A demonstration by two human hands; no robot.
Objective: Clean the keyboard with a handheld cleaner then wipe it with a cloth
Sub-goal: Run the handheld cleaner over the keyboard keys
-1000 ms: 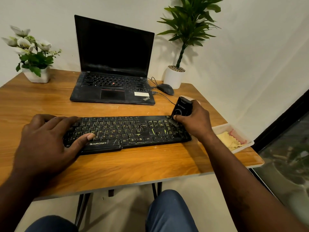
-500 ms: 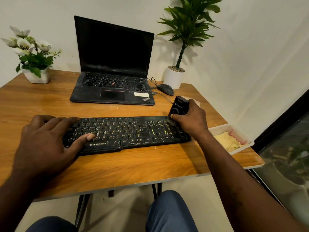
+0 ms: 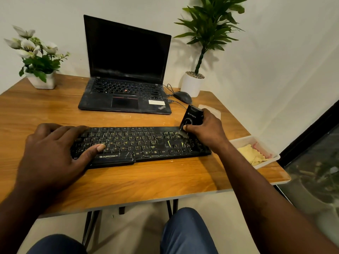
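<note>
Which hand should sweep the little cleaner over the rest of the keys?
The right hand. It grips the small black handheld cleaner, whose brush sits on the right end of the black yellow-lettered keyboard. The left hand lies flat on the keyboard's left end, steadying it.

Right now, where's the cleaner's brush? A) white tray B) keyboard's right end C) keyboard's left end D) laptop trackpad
B: the right hand holds the handheld cleaner with its brush on the far-right keys of the keyboard, while the left hand rests on the left end.
</note>
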